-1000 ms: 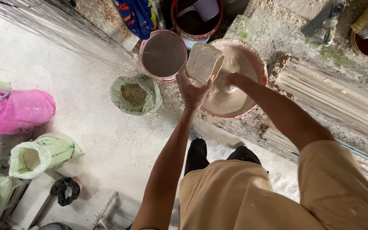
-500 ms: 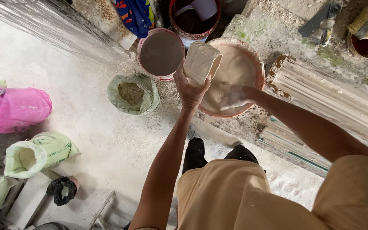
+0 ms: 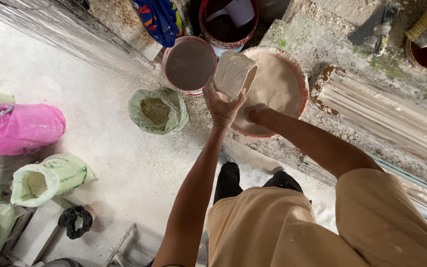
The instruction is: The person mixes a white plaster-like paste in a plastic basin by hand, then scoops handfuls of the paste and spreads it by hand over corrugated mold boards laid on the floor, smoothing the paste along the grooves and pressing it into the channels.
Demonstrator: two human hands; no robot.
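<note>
Three round tubs stand close together by the wall: a wide basin (image 3: 300,74) of pale mix and two buckets. The left hand (image 3: 222,106) grips one plaster-coated scoop (image 3: 234,74) over the basin's near edge, tipped up, long axis slanting up-right. The right hand (image 3: 257,114) is sunk in the mix, fingers hidden, so I cannot tell its grip.

Bare forearms, no sleeves or gloves; left hand (image 3: 222,106) and right hand (image 3: 256,114) dusted with pale paste. Tan shorts (image 3: 273,227), powder-smudged. Dark rubber boots (image 3: 229,180) below.

Soft even daylight, sharp focus, wide-angle edges
</note>
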